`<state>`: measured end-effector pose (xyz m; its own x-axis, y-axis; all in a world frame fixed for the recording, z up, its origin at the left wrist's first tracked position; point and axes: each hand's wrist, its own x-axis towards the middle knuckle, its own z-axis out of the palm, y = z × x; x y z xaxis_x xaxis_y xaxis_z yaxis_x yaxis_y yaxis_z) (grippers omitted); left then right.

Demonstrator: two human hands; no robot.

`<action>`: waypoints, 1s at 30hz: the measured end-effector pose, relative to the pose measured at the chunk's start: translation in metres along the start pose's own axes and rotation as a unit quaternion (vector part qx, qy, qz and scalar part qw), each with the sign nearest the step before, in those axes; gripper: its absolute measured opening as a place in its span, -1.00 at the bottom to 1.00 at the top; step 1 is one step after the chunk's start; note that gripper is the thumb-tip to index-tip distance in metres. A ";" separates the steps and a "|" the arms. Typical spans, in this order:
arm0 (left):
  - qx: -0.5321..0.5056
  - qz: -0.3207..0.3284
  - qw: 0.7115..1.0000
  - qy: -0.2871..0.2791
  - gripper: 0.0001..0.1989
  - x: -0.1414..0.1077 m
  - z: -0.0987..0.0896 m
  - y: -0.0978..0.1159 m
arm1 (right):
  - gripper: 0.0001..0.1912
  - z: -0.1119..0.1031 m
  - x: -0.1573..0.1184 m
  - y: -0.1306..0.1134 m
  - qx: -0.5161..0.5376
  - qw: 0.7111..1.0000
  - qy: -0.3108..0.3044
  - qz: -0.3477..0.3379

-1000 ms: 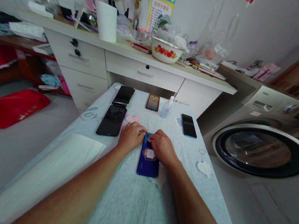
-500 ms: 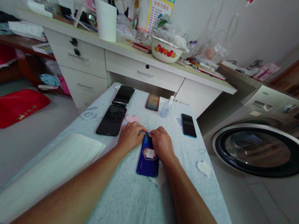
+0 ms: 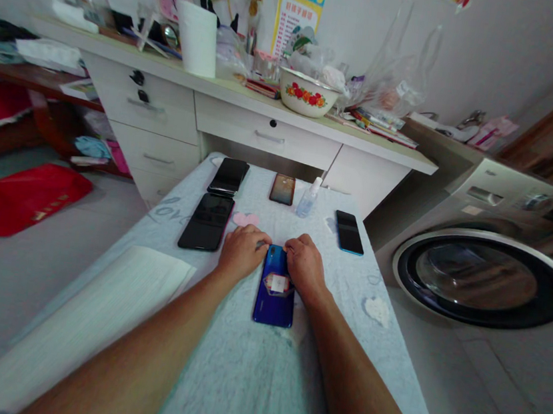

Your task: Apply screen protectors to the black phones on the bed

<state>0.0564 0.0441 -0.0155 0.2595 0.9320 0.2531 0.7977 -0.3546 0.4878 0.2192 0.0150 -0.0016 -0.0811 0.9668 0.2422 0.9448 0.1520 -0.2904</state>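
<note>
A blue smartphone [image 3: 261, 304] lies back up on the cloth-covered table, a white square on a patterned emblem at its middle. My left hand [image 3: 242, 252] is closed at its upper left edge, fingertips against the side by the camera. At the upper right edge is my right hand [image 3: 304, 264], also closed, its thumb and curled fingers touching that side. Left of my hands rests a large dark phone [image 3: 205, 222] with a pinkish edge. Behind that one is a black device [image 3: 228, 177]. A clear spray bottle [image 3: 307, 201] stands beyond my right hand, beside a small brown-screened phone [image 3: 283, 189].
Another dark phone [image 3: 349, 233] lies at the table's right side. A folded white cloth or paper [image 3: 91, 318] stretches along the left edge. Beyond the table is a white desk [image 3: 271, 126] carrying a flowered bowl [image 3: 308, 95]. A washing machine [image 3: 480, 272] stands to the right.
My right hand has shifted slightly right, off the phone's top corner, so more of the blue back and camera area shows. My left hand has stayed almost still.
</note>
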 end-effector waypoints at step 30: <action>0.000 0.004 1.000 0.007 -0.81 0.001 0.003 -0.003 | -0.77 -0.011 -0.006 -0.013 0.060 0.993 -0.059 -0.085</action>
<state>0.0562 0.0462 -0.0196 0.2586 0.9282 0.2677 0.7956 -0.3618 0.4860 0.2106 0.0053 0.0111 -0.2801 0.9412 0.1888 0.8700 0.3320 -0.3644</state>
